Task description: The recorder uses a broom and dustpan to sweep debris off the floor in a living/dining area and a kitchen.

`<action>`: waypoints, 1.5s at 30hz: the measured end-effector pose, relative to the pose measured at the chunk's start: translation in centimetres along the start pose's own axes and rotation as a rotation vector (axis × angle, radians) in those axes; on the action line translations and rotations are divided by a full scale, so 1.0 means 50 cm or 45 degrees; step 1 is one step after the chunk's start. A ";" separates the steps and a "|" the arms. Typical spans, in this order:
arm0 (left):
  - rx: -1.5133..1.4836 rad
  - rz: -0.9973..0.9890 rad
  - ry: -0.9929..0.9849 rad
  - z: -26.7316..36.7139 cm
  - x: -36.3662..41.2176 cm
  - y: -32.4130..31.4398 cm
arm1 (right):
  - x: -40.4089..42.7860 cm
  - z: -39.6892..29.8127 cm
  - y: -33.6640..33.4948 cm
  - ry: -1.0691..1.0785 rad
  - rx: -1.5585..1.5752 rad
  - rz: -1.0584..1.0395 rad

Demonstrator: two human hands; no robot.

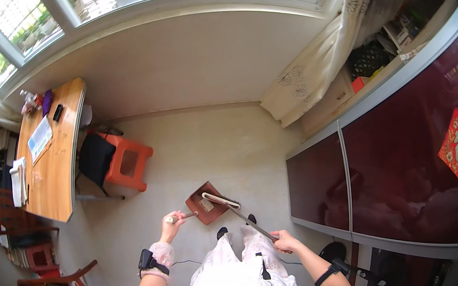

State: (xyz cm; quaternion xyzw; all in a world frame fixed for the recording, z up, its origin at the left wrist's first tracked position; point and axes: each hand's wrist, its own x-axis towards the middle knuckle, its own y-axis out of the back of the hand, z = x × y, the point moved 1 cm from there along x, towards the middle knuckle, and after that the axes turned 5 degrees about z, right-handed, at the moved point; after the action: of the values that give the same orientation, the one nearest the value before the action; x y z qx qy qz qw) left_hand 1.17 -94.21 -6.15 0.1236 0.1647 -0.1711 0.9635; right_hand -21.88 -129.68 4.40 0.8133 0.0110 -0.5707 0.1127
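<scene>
A reddish-brown dustpan (211,216) lies on the pale floor in front of my feet, with a small printed label or card on its inner surface. My left hand (173,222) is closed around the top of the dustpan's handle. In my right hand (284,242) is the long stick handle of a broom (220,200). The broom's narrow, pale-edged head rests over the dustpan's right side, reaching past its edge, and dark bristles show along it. Whether any dirt lies in the pan cannot be told.
An orange plastic stool (140,170) and a dark-covered chair (95,158) stand left beside a wooden table (56,170). Wooden chairs (66,278) are at the lower left. Right are a dark red glossy cabinet (402,169) and a curtain (304,83). A thin cable (189,261) runs near my legs.
</scene>
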 end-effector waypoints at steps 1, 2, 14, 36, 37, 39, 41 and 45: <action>0.002 -0.029 -0.012 0.009 0.011 0.003 | -0.020 0.000 0.023 -0.017 0.062 0.008; -0.013 -0.034 -0.013 0.024 0.025 0.003 | -0.043 0.000 0.045 -0.021 0.091 0.036; -0.315 0.056 0.060 0.204 0.286 -0.266 | 0.028 -0.238 0.410 0.272 -0.180 0.583; -0.256 -0.056 -0.289 0.451 0.713 -1.129 | 0.481 -0.480 1.137 0.085 -1.393 0.864; -0.246 0.006 -0.199 0.412 0.759 -1.117 | 0.498 -0.553 1.124 0.038 -1.400 0.825; -0.167 -0.044 -0.210 0.424 0.776 -1.165 | 0.542 -0.568 1.165 -0.121 -1.101 0.994; -0.161 -0.007 -0.179 0.446 0.795 -1.193 | 0.601 -0.560 1.211 -0.209 -0.893 1.085; -0.165 -0.116 -0.108 0.518 0.759 -1.310 | 0.649 -0.347 1.341 -0.048 -1.443 2.115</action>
State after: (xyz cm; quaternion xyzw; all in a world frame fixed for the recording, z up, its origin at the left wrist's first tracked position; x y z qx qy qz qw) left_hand 17.69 -172.45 -7.99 0.0460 0.1401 -0.2090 0.9667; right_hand 15.31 -195.22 -8.76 0.3804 -0.2917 -0.2347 0.8457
